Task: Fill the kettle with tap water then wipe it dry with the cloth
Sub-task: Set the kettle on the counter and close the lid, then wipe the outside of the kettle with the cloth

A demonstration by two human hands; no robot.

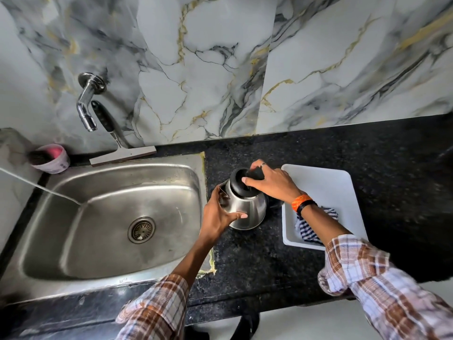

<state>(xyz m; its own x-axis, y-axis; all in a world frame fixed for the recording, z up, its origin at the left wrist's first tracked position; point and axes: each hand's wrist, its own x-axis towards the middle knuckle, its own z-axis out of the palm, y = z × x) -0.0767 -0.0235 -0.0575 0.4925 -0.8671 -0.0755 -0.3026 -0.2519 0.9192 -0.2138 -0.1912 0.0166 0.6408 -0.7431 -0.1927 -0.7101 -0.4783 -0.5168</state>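
Plaid sleeves frame the bottom of the picture as a person steadies a stainless-steel kettle point(246, 212) on the black granite counter point(318, 148), centre frame, between the steel sink point(110, 217) and a white tray point(326, 182). Left hand point(218, 212) wraps around the kettle's body on the sink side; right hand point(272, 182) closes over the black lid and handle on top. Filling appears not yet begun: the wall tap point(87, 106), upper left, hangs over the sink's far corner, well apart from the kettle. Lifted with the lid loose, the kettle could tip or knock against the sink rim on the way across. A squeegee point(120, 148) leaning below the tap and a pink cup point(52, 158) crowd that corner. The checked cloth point(308, 229) waits in the tray, partly hidden by the right forearm.
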